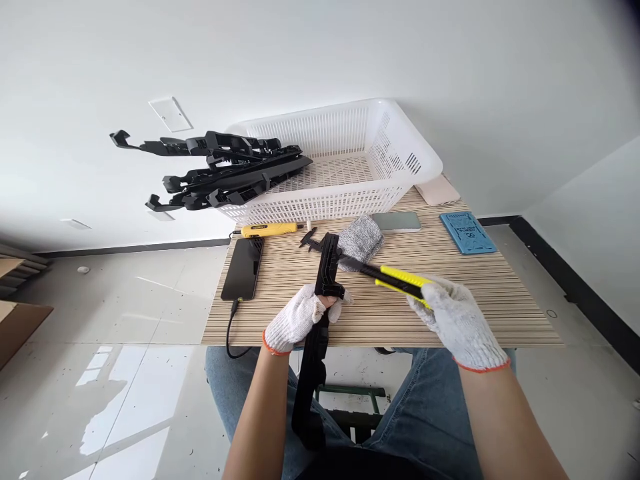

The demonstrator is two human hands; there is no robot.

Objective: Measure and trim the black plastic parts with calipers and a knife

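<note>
My left hand [303, 317], in a white knitted glove with an orange cuff, is wrapped round a long black plastic part [313, 360]. This part stands up above the table's near edge and runs down over my lap. My gloved right hand [457, 320] grips a yellow and black utility knife [400, 280], which points left. Its dark front end is close to the upper end of the plastic part; whether they touch I cannot tell. Behind them lie a grey cloth [361, 240] and a small black caliper-like tool [313, 241].
A white plastic basket [405, 140] at the back holds several similar black parts [235, 170], jutting out leftward. On the striped table [480, 300] lie a yellow pen-shaped tool [270, 230], a black phone [243, 269] with a cable, a grey-green flat object [397, 221] and a blue booklet-like object [467, 232].
</note>
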